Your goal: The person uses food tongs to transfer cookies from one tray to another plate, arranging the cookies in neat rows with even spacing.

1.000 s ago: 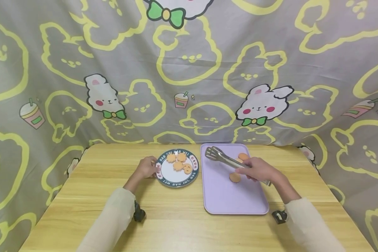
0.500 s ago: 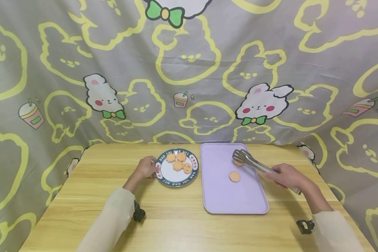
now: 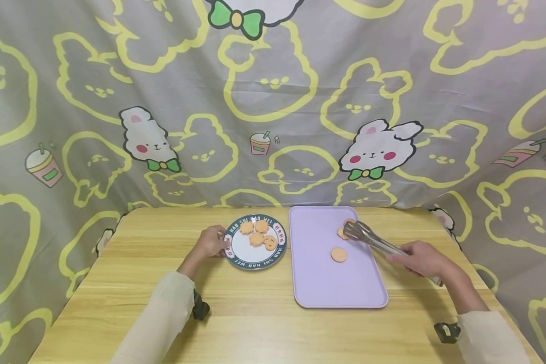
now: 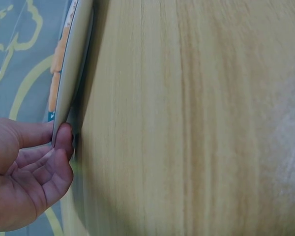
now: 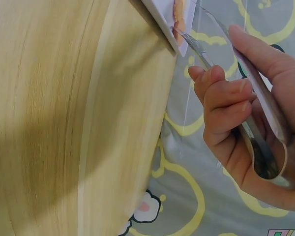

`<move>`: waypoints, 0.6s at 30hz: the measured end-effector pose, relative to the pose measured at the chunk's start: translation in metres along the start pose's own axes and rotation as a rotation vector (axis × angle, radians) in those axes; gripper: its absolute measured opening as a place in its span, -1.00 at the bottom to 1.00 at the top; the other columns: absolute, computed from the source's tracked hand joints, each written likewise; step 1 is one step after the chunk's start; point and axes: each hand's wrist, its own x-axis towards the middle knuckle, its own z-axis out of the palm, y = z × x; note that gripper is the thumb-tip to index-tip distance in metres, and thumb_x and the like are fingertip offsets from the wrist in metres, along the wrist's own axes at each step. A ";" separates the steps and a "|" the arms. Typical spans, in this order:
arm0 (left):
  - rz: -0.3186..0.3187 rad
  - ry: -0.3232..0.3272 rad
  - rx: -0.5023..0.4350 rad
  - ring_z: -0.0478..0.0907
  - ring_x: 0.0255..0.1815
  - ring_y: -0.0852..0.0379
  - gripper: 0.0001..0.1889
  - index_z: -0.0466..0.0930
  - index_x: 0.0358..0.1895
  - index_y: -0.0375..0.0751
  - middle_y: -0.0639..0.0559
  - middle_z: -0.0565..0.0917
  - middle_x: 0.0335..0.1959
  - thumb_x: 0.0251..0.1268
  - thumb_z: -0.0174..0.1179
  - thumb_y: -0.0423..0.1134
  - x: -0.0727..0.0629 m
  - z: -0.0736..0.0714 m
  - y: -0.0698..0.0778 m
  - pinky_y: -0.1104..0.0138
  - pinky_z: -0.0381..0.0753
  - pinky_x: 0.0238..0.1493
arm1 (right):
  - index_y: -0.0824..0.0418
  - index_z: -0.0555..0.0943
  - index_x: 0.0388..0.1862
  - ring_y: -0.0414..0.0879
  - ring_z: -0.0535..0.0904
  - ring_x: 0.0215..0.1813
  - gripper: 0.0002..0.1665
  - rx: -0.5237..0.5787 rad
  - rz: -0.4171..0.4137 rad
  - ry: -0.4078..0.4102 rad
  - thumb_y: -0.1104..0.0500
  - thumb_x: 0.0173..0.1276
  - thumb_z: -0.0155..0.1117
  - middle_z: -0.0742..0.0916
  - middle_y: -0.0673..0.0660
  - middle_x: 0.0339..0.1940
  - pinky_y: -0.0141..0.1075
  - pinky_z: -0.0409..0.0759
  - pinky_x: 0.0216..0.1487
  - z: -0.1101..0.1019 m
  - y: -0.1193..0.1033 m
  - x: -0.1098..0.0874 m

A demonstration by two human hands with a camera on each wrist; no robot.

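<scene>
My left hand (image 3: 213, 241) pinches the rim of a round plate (image 3: 242, 253) between thumb and fingers, and the left wrist view shows the plate's edge between them. On the plate lie several scalloped biscuits (image 3: 257, 239) and a smiley-faced biscuit (image 3: 270, 242). My right hand (image 3: 425, 259) holds metal tongs (image 3: 384, 245) with fingers curled round their arms. The tongs' slotted heads overlap the biscuits (image 3: 341, 233) at the back right of a purple tray (image 3: 336, 288), partly hiding them. In the right wrist view the tong arms (image 5: 258, 93) stand apart.
A plain round biscuit (image 3: 338, 254) lies alone on the tray, nearer the front. Plate and tray stand side by side on the wooden table (image 3: 236, 313). A patterned curtain (image 3: 200, 146) hangs right behind the table's far edge.
The right hand has moved right with the tongs, whose heads went from the tray's back left to the biscuits at its back right. The left hand and plate have stayed put.
</scene>
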 end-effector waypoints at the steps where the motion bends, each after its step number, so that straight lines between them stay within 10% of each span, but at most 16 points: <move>1: -0.005 0.001 0.000 0.57 -0.57 0.12 -0.57 0.41 0.13 -0.44 -0.18 0.61 -0.38 0.20 0.22 -0.39 0.000 0.000 -0.001 0.39 0.61 -0.56 | 0.27 0.48 -0.54 -0.21 0.30 -0.74 -0.52 -0.002 -0.005 0.002 -0.11 0.35 0.15 0.41 -0.07 -0.80 -0.36 0.34 -0.65 0.001 -0.001 0.000; 18: 0.005 0.009 0.008 0.58 -0.58 0.13 -0.58 0.42 0.12 -0.44 -0.18 0.63 -0.38 0.20 0.22 -0.39 -0.002 0.000 0.001 0.39 0.60 -0.56 | 0.26 0.47 -0.52 -0.20 0.32 -0.71 -0.57 0.042 0.015 -0.017 -0.06 0.31 0.22 0.45 -0.05 -0.77 -0.36 0.37 -0.67 0.010 0.003 0.005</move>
